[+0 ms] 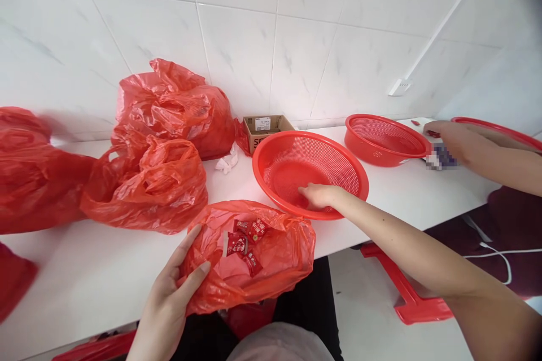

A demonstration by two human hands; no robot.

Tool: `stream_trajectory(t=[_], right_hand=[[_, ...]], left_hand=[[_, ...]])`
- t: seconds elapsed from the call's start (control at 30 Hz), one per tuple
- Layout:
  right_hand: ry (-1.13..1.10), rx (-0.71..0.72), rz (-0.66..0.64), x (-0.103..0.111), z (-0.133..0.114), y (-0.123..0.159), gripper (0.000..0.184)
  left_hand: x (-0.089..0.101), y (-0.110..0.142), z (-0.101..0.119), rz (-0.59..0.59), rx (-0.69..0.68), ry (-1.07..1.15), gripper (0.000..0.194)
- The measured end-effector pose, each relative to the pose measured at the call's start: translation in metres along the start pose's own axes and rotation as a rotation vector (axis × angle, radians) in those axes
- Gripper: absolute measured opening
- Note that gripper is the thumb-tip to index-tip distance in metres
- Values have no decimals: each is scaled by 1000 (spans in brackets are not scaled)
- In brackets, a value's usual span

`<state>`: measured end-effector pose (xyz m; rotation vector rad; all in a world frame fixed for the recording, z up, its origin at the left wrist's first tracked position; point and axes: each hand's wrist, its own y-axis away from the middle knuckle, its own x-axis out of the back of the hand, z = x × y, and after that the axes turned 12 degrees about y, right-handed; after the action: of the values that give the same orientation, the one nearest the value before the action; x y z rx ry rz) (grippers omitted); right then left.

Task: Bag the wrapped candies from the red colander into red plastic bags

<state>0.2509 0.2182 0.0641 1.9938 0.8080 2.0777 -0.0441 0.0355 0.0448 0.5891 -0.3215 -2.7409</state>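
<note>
My left hand (pixel 173 282) grips the left rim of a thin red plastic bag (pixel 279 262), thumb on the inner side. The bag's mouth gapes upward at the table's front edge. Several small red wrapped packets (pixel 237 242) with printed labels lie inside it. My right hand (pixel 317 194) reaches down into a red perforated basket (pixel 258 172) just behind the bag. Its fingers are bent together low near the basket's front wall. Whatever they hold, if anything, is hidden from this angle.
Full red plastic bags (pixel 178 107) crowd the left of the white table (pixel 105 271). A small cardboard box (pixel 266 127) and crumpled tissue (pixel 228 161) sit behind. Another red basket (pixel 372 149) stands right, near a co-worker's arm (pixel 491 152). A red stool (pixel 419 304) is below.
</note>
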Motion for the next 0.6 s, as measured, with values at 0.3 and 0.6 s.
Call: stream_trajectory(t=[0.3, 0.6], right_hand=[[-174, -17, 71, 7, 20, -14, 14], [-601, 484, 126, 23, -62, 52, 35]], left_hand=[[13, -8, -7, -19, 38, -6, 79], [13, -11, -10, -28, 36, 21, 78]])
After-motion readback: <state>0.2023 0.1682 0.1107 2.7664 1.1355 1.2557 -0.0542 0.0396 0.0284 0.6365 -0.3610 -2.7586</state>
